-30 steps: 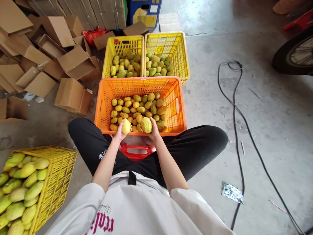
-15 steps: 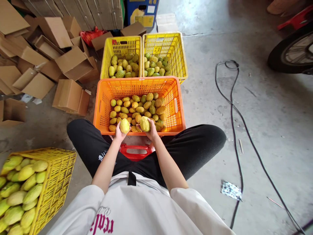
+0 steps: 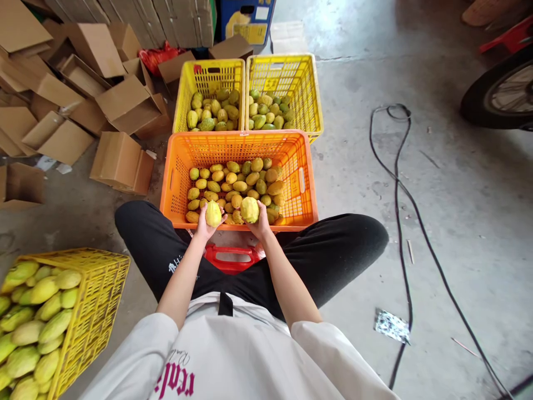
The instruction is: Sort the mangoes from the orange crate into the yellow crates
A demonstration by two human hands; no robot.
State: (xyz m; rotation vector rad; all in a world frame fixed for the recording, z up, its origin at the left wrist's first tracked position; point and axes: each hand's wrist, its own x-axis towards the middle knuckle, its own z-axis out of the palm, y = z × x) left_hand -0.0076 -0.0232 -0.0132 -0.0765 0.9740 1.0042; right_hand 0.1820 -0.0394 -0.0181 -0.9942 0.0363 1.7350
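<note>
My left hand (image 3: 205, 226) is closed around a small yellow papaya (image 3: 214, 214), with some fingers showing at its right side. In my right hand (image 3: 262, 224) is a rounder, ridged yellow papaya (image 3: 250, 210), gripped from the right and below. Both fruits are held side by side, a small gap apart, over the near rim of an orange crate (image 3: 175, 145). Inside that crate lie many yellow and greenish papayas (image 3: 240, 186), most thickly toward its right half.
Two yellow crates (image 3: 249, 83) with greenish papayas stand behind the orange one. Another yellow crate (image 3: 97, 300), heaped with larger papayas, is at lower left. Cardboard boxes (image 3: 125, 105) litter the left. A black cable (image 3: 420, 216) and a wheel (image 3: 499, 94) are on the right.
The papaya in my right hand has been turned, and a rounder side now faces up. My left hand keeps its papaya in nearly the same place. The view has shifted slightly.
</note>
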